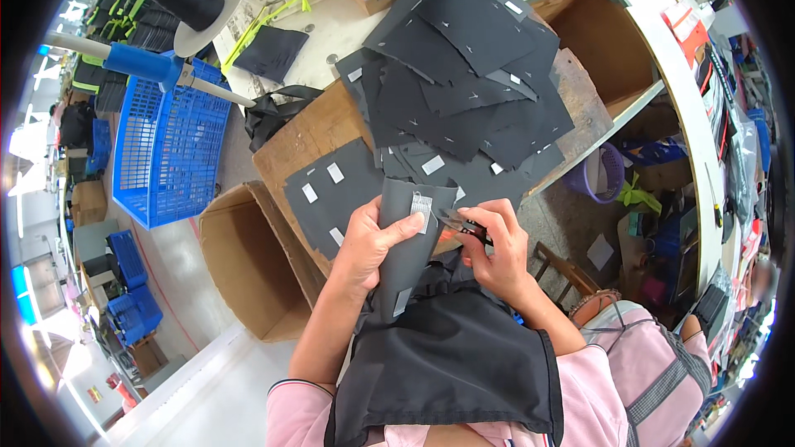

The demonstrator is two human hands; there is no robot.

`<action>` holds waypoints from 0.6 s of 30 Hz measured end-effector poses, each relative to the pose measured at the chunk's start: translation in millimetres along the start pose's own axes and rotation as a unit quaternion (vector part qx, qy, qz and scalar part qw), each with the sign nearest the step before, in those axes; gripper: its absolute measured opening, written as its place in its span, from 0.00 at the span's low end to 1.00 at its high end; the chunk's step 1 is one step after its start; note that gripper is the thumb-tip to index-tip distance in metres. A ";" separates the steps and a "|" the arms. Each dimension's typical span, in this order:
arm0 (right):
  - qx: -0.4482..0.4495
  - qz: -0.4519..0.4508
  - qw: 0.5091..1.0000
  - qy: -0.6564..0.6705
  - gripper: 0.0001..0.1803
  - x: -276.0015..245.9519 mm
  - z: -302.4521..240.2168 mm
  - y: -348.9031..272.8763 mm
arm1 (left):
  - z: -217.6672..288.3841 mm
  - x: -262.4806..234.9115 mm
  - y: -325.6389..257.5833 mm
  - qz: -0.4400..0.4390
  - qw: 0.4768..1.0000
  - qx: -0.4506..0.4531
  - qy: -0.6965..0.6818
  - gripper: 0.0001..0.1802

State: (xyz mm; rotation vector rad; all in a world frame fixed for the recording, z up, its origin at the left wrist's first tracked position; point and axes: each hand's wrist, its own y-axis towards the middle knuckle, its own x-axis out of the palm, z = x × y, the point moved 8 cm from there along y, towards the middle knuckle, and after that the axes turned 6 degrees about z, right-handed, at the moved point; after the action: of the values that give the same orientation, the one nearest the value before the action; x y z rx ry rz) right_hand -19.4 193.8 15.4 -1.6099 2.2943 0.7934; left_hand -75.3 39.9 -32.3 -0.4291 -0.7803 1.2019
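My left hand (pixel 364 244) grips a curled dark grey panel (pixel 404 261), thumb on its white label (pixel 421 209). Right hand (pixel 503 252) is closed around small snips (pixel 465 224), tips at the panel's right edge; can't tell if they touch. Panel sits just above my black apron (pixel 447 364), near side of the brown board (pixel 319 128). Loose pile of dark pieces (pixel 472 58) beyond; open cardboard box (pixel 248 269) to the left.

I have the panel (pixel 407 258) before the pile (pixel 464 74). Left of the pile stand the basket (pixel 186 190) and carton (pixel 236 240); right, the bin (pixel 611 170).
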 end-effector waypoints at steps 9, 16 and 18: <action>-0.041 -0.004 0.999 0.003 0.19 0.7 -7.2 4.7 | 0.3 3.1 -4.2 -0.009 0.999 0.025 0.018 0.17; -0.100 0.015 0.992 -0.077 0.20 0.7 -20.1 2.0 | -2.7 1.6 -5.2 -0.013 0.999 0.025 0.019 0.16; -0.095 0.013 0.993 -0.073 0.19 0.5 -19.4 1.8 | -2.9 1.3 -5.4 -0.014 0.999 0.025 0.015 0.16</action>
State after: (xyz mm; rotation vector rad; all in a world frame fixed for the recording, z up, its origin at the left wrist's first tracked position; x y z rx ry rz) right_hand -18.9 183.1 31.8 -1.5428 2.1974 1.1279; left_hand -69.4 39.6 -30.2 -0.3930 -0.7261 1.1845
